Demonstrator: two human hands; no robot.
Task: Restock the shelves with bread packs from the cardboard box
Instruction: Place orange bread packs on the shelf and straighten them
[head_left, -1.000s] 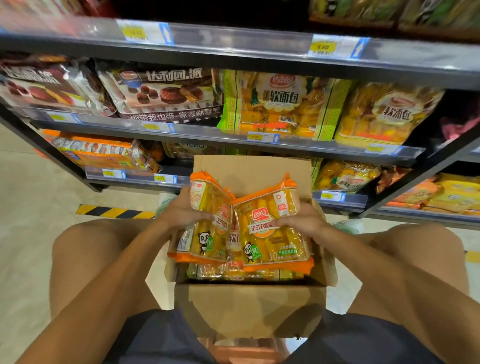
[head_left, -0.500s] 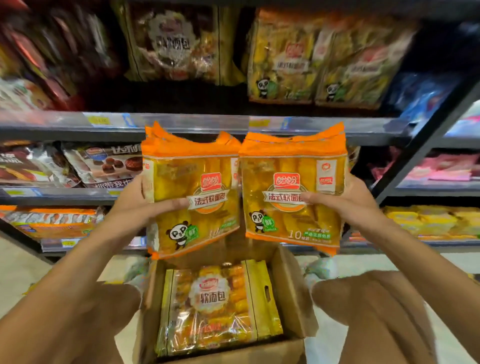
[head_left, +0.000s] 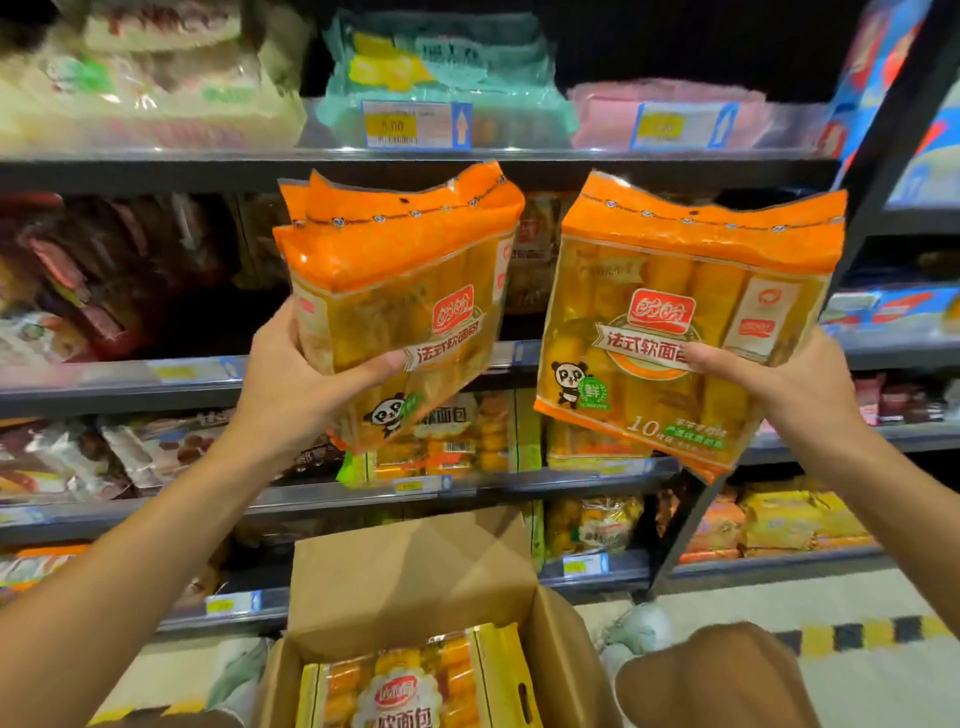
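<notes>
My left hand (head_left: 306, 384) grips a stack of orange bread packs (head_left: 400, 291) by the lower left edge, thumb across the front. My right hand (head_left: 769, 384) grips another orange bread pack (head_left: 675, 322) by its lower right side. Both are raised in front of the dark shelves (head_left: 467, 171). Below, the open cardboard box (head_left: 410, 571) holds a yellow bread pack (head_left: 410, 686) lying flat.
Shelf rows carry snack and bread packs with yellow price tags (head_left: 389, 127). A dark upright post (head_left: 862, 208) divides the shelving on the right. My knee (head_left: 711, 680) is beside the box, above a floor with a yellow-black stripe (head_left: 857, 634).
Both hands lifted the orange packs out of the box and up to the upper shelves. The view tilted upward and the packs moved apart.
</notes>
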